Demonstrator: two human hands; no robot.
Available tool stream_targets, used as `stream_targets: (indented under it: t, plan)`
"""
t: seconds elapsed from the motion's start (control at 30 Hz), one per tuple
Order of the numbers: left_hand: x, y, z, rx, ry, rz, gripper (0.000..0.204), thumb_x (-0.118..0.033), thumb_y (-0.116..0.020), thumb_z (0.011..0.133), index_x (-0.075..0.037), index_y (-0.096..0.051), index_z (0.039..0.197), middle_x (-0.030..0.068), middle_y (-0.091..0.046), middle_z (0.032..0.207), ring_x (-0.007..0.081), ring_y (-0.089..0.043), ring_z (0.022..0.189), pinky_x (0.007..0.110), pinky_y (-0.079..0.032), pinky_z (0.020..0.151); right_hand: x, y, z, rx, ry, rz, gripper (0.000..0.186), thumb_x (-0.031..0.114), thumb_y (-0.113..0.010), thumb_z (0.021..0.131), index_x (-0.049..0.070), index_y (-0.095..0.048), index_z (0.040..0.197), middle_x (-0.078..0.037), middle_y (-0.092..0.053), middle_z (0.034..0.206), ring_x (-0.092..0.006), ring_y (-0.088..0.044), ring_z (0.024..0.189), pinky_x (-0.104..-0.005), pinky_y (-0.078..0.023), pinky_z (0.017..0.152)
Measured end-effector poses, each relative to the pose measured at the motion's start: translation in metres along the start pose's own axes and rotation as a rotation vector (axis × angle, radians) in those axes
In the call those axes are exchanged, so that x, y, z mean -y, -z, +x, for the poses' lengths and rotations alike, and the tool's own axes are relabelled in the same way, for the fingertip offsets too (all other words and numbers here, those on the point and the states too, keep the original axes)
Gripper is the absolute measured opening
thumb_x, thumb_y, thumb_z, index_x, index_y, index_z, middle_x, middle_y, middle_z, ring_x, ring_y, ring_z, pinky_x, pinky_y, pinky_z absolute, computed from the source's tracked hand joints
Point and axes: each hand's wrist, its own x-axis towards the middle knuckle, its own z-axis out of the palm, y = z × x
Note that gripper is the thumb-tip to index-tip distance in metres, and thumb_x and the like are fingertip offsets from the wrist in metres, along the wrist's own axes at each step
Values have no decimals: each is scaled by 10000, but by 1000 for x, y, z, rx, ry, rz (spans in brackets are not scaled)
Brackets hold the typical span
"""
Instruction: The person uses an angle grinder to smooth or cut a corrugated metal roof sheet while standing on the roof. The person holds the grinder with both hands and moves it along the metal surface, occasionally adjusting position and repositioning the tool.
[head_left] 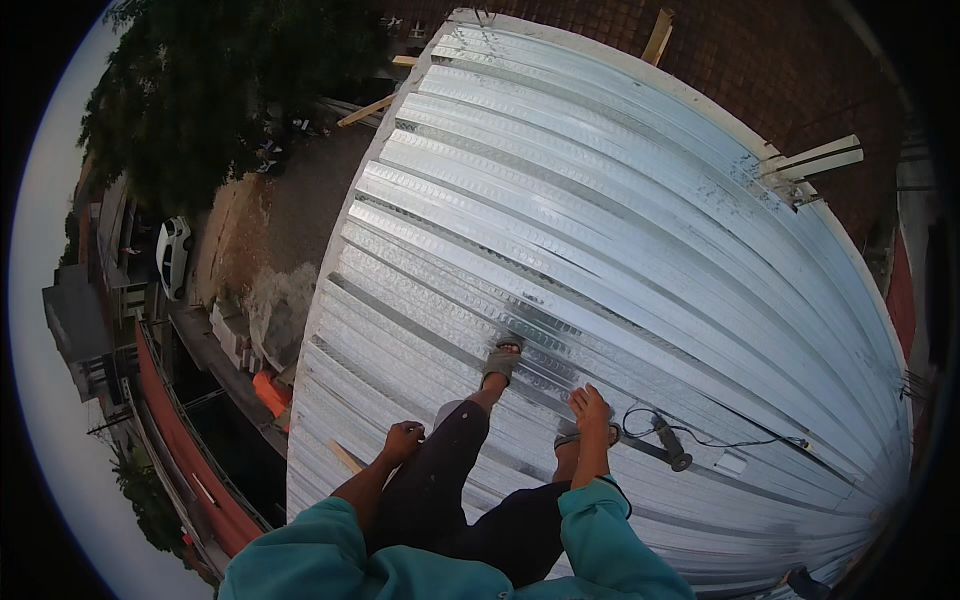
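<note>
My left hand (405,440) hangs beside my left thigh with its fingers curled; whether it holds anything is too small to tell. My right hand (590,408) is over the ribbed silver metal sheeting (600,230), fingers loosely apart, nothing seen in them. My sandalled left foot (500,365) stands on the sheeting; my right foot (565,440) is partly hidden by my right hand and arm. Right of that hand lie a dark power tool (668,445), apparently a grinder, a black cord (720,442) and a small pale rectangular item (730,462).
The sheeting's edge (335,235) drops at the left toward a yard with a white car (172,255), trees (210,80) and an orange object (270,390). Timber pieces (810,160) stick out at the top and right edge, beside a tiled roof (780,70). A wooden strip (345,455) lies near my left arm.
</note>
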Motion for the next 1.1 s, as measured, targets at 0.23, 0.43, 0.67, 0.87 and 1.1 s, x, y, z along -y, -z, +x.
stream_targets:
  t: [0.23,0.43,0.67,0.87,1.1]
  plan:
    - [-43,8,-20,34,92,-279,271,-217,-609,959,45,-655,1012,135,-712,869,246,-719,727,332,-545,574,79,-103,-74,89,60,-159,246,217,-756,907,24,-694,1046,-93,-706,857,-220,-727,762,-333,-598,619]
    - [-97,-2,-41,93,88,-297,318,-193,-599,966,55,-603,1166,189,-710,968,265,-718,744,361,-580,595,154,-89,-116,-124,144,-440,158,141,-726,876,62,-647,764,-57,-619,671,-159,-659,597,-290,-471,449]
    - [-136,9,-60,93,-37,-259,380,-204,-631,945,62,-585,1212,186,-709,1001,268,-717,776,366,-564,625,192,-57,-148,12,253,-168,114,109,-723,879,42,-635,848,-77,-653,741,-186,-669,606,-286,-468,434]
    - [-178,18,-74,54,-122,-216,360,-236,-635,956,41,-627,1185,147,-723,997,231,-714,822,367,-558,683,180,-15,-169,16,145,-151,233,175,-648,918,-9,-657,1061,-112,-671,821,-265,-694,672,-334,-535,504]
    - [-212,7,-91,-58,-253,-290,345,-247,-647,928,64,-703,1066,154,-748,920,236,-730,815,355,-560,682,174,24,-199,-32,13,-271,329,248,-475,967,-4,-653,1081,-126,-656,841,-302,-675,715,-408,-542,582]
